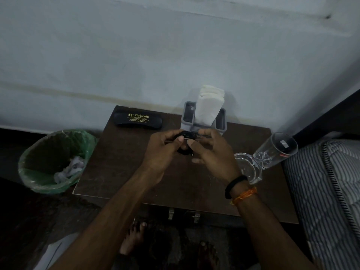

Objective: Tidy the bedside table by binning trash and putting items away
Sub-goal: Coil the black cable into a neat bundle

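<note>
A dark cord-like object point(185, 142), too dim to identify, is pinched between both hands above the middle of the bedside table point(124, 164); its long axis runs left to right. The left hand point(165, 151) and right hand point(210, 152) each grasp an end, equally near. The grey organiser point(222, 123) stands just beyond, the spectacle case point(138, 118) far left, the lined bin point(56, 160) left of the table.
</note>
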`<control>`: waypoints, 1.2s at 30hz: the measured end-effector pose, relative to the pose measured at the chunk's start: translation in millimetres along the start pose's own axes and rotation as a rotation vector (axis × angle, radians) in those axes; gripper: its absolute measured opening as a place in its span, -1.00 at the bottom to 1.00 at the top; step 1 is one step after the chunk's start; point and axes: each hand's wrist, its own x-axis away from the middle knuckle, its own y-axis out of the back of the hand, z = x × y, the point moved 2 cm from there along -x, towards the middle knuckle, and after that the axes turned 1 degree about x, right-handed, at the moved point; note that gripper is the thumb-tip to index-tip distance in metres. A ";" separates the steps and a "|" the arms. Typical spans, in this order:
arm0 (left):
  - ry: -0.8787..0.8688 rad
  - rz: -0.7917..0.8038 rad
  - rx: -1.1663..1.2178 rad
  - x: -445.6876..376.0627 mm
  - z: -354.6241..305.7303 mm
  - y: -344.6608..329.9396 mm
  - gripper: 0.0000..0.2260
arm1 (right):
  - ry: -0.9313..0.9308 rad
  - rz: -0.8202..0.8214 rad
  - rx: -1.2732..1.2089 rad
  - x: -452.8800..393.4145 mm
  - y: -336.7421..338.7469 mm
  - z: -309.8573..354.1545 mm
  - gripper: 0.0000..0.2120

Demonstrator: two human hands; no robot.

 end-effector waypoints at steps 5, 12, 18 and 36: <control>0.029 0.029 0.055 0.8 0.2 1.5 -0.78 | -0.099 0.123 -0.154 -1.8 -6.3 -1.5 -0.70; -0.225 -0.025 -0.602 0.7 4.5 9.7 -0.81 | -0.156 0.111 -0.154 -8.6 -4.6 -8.1 -0.70; 0.008 -0.101 -0.724 -2.4 18.0 25.4 -0.73 | -0.227 0.006 -0.089 -15.5 -20.2 -25.8 -0.59; 0.067 -0.045 -0.543 -25.2 26.2 49.6 -0.79 | -0.234 -0.101 -0.046 -46.5 -54.3 -52.1 -0.60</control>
